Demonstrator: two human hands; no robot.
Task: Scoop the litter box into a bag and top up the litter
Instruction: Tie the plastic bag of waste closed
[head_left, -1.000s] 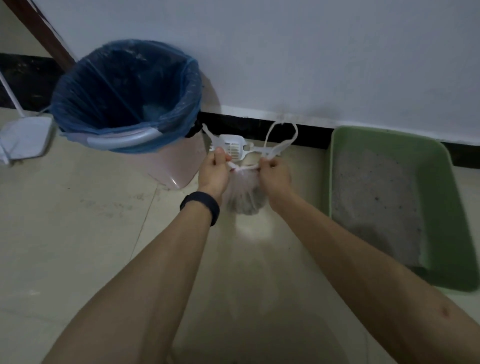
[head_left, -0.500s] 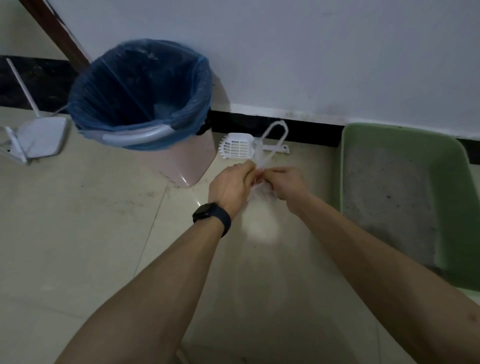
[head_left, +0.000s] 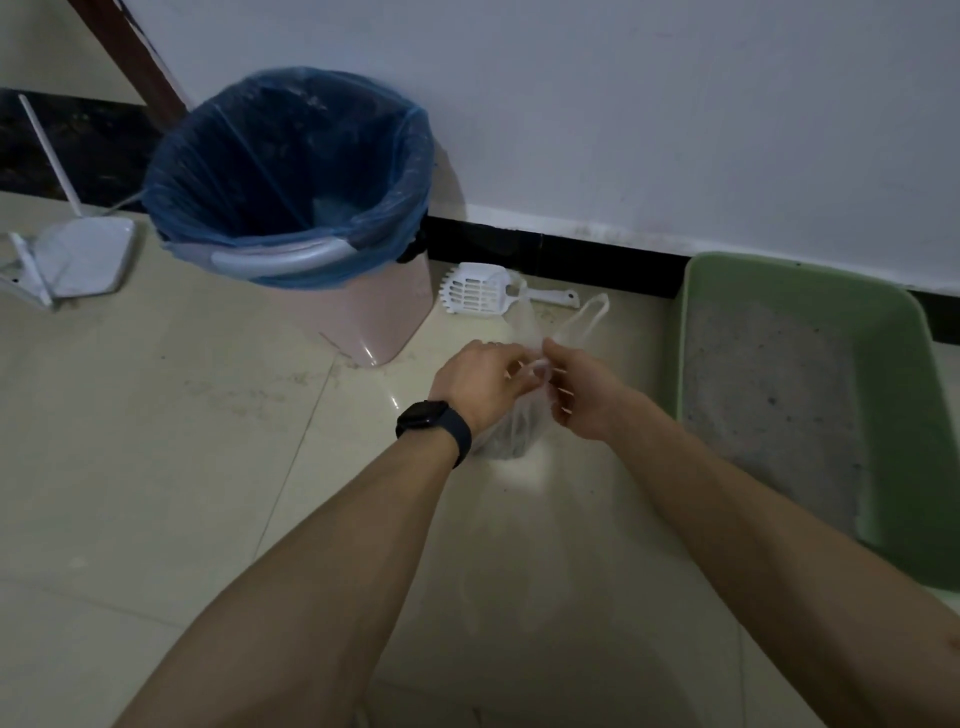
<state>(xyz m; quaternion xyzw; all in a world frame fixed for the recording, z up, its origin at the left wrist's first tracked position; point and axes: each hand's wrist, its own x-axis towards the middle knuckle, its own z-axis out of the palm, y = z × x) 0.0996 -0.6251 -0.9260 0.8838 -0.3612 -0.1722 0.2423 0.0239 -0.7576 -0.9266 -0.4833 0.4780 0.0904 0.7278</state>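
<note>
1. The left hand (head_left: 483, 384) is working at the centre of the frame, its curled fingers pinching the neck of a clear plastic bag (head_left: 511, 436).
2. The right hand (head_left: 582, 395), just to the right, is gripping the same neck from the other side.
3. The bag is hanging between the two wrists, with dark contents showing at its bottom and its loop handles sticking up above the hands. Contact with the tiled floor (head_left: 156, 441) cannot be determined.
4. A white scoop (head_left: 475, 296) is lying on the floor above the hands, near the black skirting.
5. The green litter box (head_left: 914, 395) is sitting at the right edge of the frame, with grey litter (head_left: 769, 395) covering its bottom.
6. A pink bin (head_left: 374, 322) is standing in the upper left, with a blue liner (head_left: 291, 156) folding over its rim.
7. A dark watch (head_left: 431, 421) is sitting on the left wrist.
8. A white device (head_left: 78, 254) with antennas is lying at the left edge.
</note>
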